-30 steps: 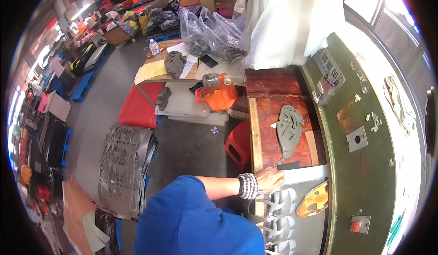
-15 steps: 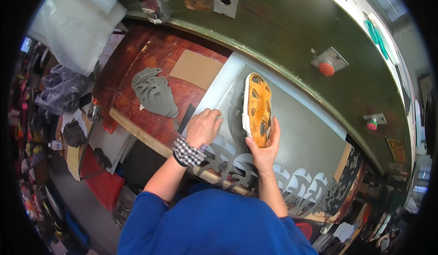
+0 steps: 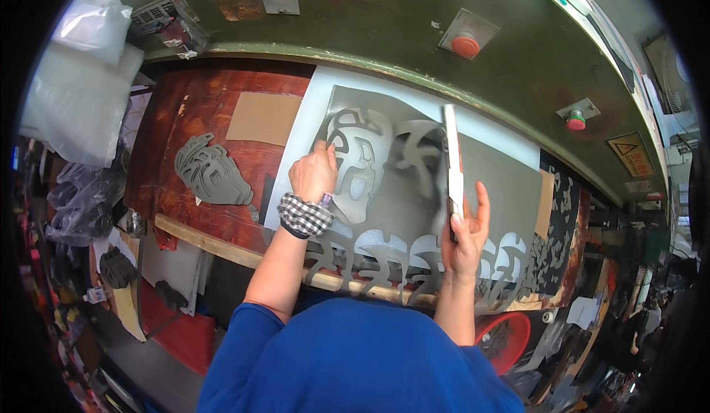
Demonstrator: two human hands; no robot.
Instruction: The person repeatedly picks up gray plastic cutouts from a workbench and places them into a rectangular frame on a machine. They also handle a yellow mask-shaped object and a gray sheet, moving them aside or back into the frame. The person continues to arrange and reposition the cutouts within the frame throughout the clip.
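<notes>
My right hand [image 3: 466, 243] grips a sole-shaped cutting die [image 3: 453, 158] by its near end. The die stands on edge above a grey foam sheet [image 3: 488, 173], its orange padded face turned out of sight. Left of it lies a lighter grey, sole-shaped cut piece [image 3: 362, 206] with openings in it. My left hand [image 3: 312, 175], with a checked band at the wrist, has its fingers curled closed at the upper left edge of this piece. The fingertips partly hide where they touch. Cut-out gaps line the sheet's near edge.
A stack of grey cut pieces [image 3: 212, 173] lies on the red-brown board [image 3: 155, 169], beside a cardboard rectangle [image 3: 262, 117]. Beyond the sheet runs a green machine beam [image 3: 355, 25] with a red button [image 3: 465, 45]. A red bin [image 3: 523, 339] stands below at the right.
The die has turned from showing its orange face to edge-on and moved right, uncovering the cut piece. My left hand has moved up to that piece's edge. The view has shifted.
</notes>
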